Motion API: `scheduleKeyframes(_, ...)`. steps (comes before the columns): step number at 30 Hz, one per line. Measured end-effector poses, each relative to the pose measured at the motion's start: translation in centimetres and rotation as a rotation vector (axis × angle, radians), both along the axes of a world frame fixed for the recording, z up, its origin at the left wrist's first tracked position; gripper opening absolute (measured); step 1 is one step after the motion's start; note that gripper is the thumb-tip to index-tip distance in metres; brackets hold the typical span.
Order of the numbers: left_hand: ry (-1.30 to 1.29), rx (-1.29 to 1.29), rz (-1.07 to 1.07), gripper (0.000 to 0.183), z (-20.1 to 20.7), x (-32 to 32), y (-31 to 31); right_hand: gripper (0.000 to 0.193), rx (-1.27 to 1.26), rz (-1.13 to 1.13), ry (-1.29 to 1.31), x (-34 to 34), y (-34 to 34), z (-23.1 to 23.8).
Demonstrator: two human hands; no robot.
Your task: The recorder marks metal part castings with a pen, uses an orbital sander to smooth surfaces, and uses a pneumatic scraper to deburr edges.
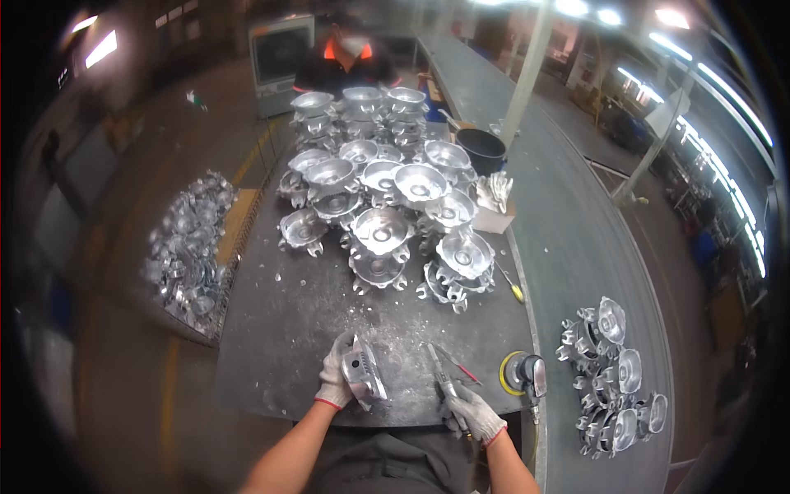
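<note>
In my gloved left hand (335, 375) is a silvery cast metal housing (364, 370), tilted up on its edge above the near part of the dark worktable (288, 329). The fingers are wrapped round its left side. My gloved right hand (473, 414) is closed around a slim metal hand tool (442, 377) whose narrow end points away from me. Its exact kind is hard to make out. A gap separates tool and housing. Just right of the tool lies a thin pointed tool with a red handle (467, 372). Pale metal chips are scattered between my hands.
Stacked cast housings (380, 230) cover the table's far half. A round sander with a yellow rim (520, 375) sits at the right edge. Several housings (613, 387) rest on the grey conveyor (568, 247). Left stands a bin of castings (193, 247). A co-worker (350, 62) is beyond the stacks.
</note>
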State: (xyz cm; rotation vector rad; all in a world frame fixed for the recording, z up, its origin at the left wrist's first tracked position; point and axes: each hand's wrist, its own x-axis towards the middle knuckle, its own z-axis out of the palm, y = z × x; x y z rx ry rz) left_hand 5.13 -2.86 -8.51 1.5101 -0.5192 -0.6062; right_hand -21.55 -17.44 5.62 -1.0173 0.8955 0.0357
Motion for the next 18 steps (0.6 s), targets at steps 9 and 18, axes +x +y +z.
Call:
scheduleKeyframes(9,0.022,0.006,0.023,0.077,0.3,-0.4,-0.8,0.036,-0.044,0.002,-0.024,-0.9,-0.5,-1.1)
scheduleKeyframes(18,-0.041,0.079,-0.007,0.056,1.8,-1.0,-0.9,0.037,-0.016,-0.006,-0.008,-1.1,-0.3,-0.9)
